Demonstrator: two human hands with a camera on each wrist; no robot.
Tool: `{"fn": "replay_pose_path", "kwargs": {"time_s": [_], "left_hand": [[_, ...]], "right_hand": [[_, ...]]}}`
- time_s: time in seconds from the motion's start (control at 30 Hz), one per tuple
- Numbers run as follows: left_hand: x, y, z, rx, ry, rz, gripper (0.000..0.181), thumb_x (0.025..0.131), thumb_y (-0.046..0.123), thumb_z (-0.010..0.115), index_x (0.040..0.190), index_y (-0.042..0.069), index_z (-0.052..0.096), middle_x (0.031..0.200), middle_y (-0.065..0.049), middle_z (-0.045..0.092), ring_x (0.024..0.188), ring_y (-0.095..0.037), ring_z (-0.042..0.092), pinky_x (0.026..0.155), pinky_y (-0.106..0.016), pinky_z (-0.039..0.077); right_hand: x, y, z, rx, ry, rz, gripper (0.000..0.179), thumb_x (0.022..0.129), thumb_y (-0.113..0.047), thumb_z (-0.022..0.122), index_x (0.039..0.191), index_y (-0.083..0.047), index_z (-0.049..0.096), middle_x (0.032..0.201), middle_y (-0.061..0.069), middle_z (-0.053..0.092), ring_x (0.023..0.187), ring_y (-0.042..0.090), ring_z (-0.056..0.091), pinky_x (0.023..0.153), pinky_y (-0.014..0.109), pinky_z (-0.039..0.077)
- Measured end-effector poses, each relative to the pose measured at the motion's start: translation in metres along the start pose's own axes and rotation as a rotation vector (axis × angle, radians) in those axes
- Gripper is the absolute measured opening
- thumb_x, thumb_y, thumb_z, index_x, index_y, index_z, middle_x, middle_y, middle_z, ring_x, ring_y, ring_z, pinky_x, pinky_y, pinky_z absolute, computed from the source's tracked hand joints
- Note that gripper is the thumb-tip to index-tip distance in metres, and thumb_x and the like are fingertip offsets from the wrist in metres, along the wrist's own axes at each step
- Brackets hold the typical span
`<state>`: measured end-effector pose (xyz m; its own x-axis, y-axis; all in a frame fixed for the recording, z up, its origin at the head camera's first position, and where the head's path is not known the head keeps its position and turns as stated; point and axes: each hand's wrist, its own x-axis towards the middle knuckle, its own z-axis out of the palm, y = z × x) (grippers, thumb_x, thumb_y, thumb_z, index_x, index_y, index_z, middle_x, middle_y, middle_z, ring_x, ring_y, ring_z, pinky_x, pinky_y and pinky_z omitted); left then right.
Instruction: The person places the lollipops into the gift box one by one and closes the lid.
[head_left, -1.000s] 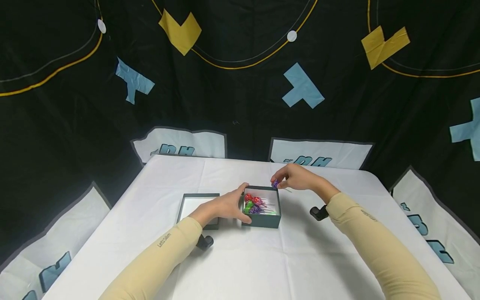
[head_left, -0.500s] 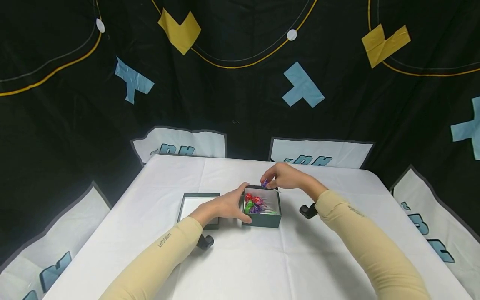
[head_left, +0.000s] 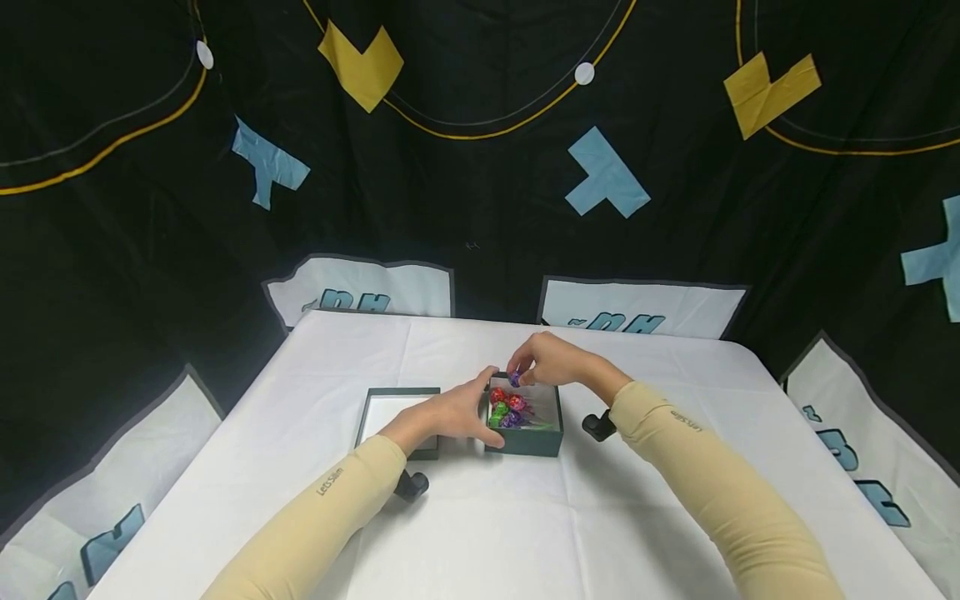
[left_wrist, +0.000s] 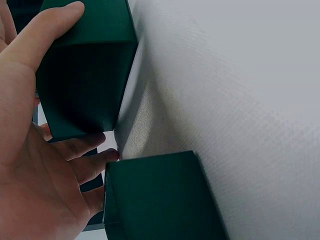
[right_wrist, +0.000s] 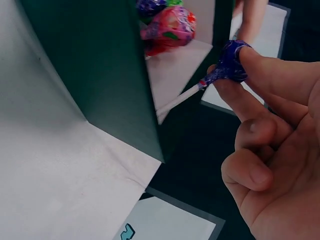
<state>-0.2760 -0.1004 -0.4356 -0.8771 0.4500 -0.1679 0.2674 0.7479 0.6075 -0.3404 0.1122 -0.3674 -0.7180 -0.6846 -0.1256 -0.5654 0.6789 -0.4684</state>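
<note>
A dark green box [head_left: 522, 442] with a white inside stands on the table, its top uncovered. Several lollipops [head_left: 508, 408] in red, green and purple wrappers lie in its left part, sticks pointing right. My left hand [head_left: 452, 412] grips the box from its left side, thumb on the near wall [left_wrist: 87, 25] and fingers toward the far one. Between thumb and forefinger, my right hand [head_left: 551, 360] pinches a lollipop with a purple wrapper [right_wrist: 231, 62] by its head, over the far rim of the box. Its white stick [right_wrist: 179, 101] slants across the box opening.
Left of the box, partly under my left forearm, lies the green-edged lid [head_left: 382, 405], white side up. A white cloth covers the table [head_left: 480, 533]. Behind the table hangs a black curtain [head_left: 480, 200] with tape shapes.
My right hand has moved left with the purple lollipop, from beyond the box's far right corner to over its far left part. The left hand stays on the box.
</note>
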Motion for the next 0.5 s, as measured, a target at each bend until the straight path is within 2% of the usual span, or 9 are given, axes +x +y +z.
{"fn": "replay_pose_path", "kwargs": {"time_s": [0.2, 0.5], "left_hand": [[0.0, -0.002, 0.001, -0.01, 0.005, 0.02, 0.126, 0.071, 0.052, 0.087, 0.163, 0.02, 0.007, 0.162, -0.01, 0.034, 0.147, -0.028, 0.037, 0.117, -0.053, 0.036], [-0.002, -0.001, 0.0, -0.036, 0.01, 0.035, 0.126, 0.071, 0.051, 0.088, 0.163, 0.019, 0.007, 0.163, -0.01, 0.033, 0.148, -0.028, 0.036, 0.118, -0.052, 0.034]], "right_hand": [[0.003, 0.0, 0.01, -0.035, -0.006, 0.018, 0.025, 0.086, 0.001, 0.075, 0.11, -0.008, 0.078, 0.105, 0.002, 0.077, 0.096, 0.016, 0.072, 0.088, 0.037, 0.059], [0.003, -0.003, 0.015, -0.153, 0.012, 0.062, 0.02, 0.086, -0.003, 0.077, 0.103, -0.014, 0.08, 0.101, 0.001, 0.077, 0.094, 0.018, 0.071, 0.093, 0.046, 0.057]]}}
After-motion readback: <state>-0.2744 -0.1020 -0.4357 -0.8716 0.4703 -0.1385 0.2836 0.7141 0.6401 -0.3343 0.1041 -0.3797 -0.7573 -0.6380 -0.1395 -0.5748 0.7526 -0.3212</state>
